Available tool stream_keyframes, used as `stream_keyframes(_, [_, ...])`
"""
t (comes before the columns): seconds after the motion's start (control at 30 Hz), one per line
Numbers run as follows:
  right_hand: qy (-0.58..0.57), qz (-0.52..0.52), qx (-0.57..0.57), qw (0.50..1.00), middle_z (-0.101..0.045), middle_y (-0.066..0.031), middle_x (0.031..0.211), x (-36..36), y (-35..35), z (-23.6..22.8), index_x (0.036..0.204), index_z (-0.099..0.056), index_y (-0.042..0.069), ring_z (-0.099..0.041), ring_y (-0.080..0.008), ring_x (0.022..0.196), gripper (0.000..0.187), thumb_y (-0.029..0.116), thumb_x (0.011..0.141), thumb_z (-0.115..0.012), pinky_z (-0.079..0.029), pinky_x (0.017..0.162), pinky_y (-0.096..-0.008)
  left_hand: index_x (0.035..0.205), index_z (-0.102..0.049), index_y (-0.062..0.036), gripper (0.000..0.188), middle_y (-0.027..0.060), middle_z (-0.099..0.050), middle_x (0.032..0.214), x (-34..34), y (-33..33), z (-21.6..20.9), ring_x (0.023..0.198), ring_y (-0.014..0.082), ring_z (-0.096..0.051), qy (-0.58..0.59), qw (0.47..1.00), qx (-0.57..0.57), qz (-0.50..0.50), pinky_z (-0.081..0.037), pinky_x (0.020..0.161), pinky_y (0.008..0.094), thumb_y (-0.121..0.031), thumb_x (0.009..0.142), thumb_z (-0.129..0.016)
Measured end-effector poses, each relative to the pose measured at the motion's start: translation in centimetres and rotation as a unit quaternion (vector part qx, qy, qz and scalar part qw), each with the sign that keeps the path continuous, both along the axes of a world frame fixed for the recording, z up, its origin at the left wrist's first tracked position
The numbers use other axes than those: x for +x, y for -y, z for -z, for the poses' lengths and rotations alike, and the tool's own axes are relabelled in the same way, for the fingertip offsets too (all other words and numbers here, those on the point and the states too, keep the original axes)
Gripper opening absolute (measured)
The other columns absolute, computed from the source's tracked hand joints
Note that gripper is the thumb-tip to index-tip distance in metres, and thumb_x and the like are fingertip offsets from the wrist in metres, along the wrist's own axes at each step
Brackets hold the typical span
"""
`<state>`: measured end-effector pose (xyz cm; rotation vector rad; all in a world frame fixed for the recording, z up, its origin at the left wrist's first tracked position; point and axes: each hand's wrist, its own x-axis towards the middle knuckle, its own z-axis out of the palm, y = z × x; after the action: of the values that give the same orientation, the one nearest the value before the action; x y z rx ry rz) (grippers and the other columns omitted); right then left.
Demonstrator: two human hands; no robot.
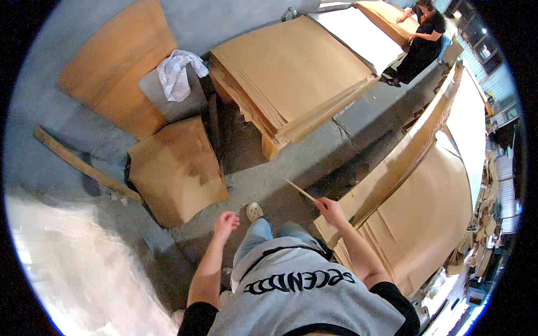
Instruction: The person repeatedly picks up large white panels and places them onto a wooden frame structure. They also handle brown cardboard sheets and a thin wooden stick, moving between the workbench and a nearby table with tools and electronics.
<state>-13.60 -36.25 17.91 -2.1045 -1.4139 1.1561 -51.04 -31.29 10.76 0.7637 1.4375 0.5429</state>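
My right hand (329, 211) grips one end of a thin, pale wooden-looking stick (300, 189); its free end points up and to the left, over the floor. To the left, my left hand (227, 224) hangs in the air with its fingers loosely curled in, and nothing shows in it. Close beyond that hand lies a stack of brown sheets (176, 173). Beside my right forearm rises a large pile of brown cardboard sheets (417, 215), its top curving.
Farther off stands a broad stack of brown sheets (297, 67), with white sheets (358, 39) beyond it. A person in dark clothes (423, 45) handles sheets at the far right. A white crumpled cloth (180, 73) and a wooden strip (84, 162) are at the left.
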Motion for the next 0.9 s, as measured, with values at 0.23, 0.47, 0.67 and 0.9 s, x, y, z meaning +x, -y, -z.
stream_keyframes(0.23, [0.029, 0.082, 0.049, 0.995, -0.054, -0.0079, 0.064, 3.8, -12.0, 0.0, 0.089, -0.054, 0.002, -0.051, -0.0158, 0.055, 0.021, 0.022, 0.087, -0.048, -0.041, 0.054, -0.0286, 0.094, -0.054, -0.0057, 0.016, 0.0063, -0.06, 0.079, -0.4, -14.9, -0.4, 0.062, 0.0108, -0.056, -0.019, 1.0, 0.019, 0.01, -0.046, 0.054, 0.0231, -0.019, 0.087, -0.049])
stream_keyframes(0.47, [0.212, -0.101, 0.065, 0.97, -0.059, -0.0151, 0.072, 7.6, -33.9, 1.5, 0.09, -0.052, 0.01, -0.057, -0.035, 0.069, 0.024, 0.032, 0.085, -0.044, -0.044, 0.058, -0.0428, 0.09, -0.054, -0.003, 0.017, 0.0053, -0.058, 0.074, 1.9, -18.5, -0.2, 0.059, 0.01, -0.054, -0.045, 0.994, -0.018, -0.098, -0.045, 0.054, 0.0224, -0.018, 0.087, -0.048])
stream_keyframes(0.67, [0.223, -0.318, 0.06, 0.92, -0.06, -0.0131, 0.079, 3.9, -55.0, 4.3, 0.1, -0.051, 0.015, -0.059, -0.0331, 0.07, 0.02, 0.022, 0.084, -0.041, -0.046, 0.057, -0.0458, 0.083, -0.054, -0.0027, 0.013, 0.0071, -0.056, 0.067, 4.1, -9.4, 9.4, 0.052, 0.0144, -0.053, 0.324, 0.85, -0.069, -0.409, -0.043, 0.041, 0.0246, -0.015, 0.083, -0.051])
stream_keyframes(0.9, [0.135, -0.352, -0.069, 0.924, -0.061, -0.0133, 0.077, -1.2, -63.6, 7.0, 0.088, -0.061, 0.008, -0.058, -0.0309, 0.065, 0.033, 0.031, 0.086, -0.038, -0.044, 0.062, -0.0447, 0.098, -0.053, -0.0051, 0.02, 0.0088, -0.061, 0.08, 18.7, -15.4, 2.2, 0.065, 0.0164, -0.06, 0.054, 0.94, -0.195, -0.276, -0.05, 0.059, 0.0279, -0.019, 0.083, -0.053])
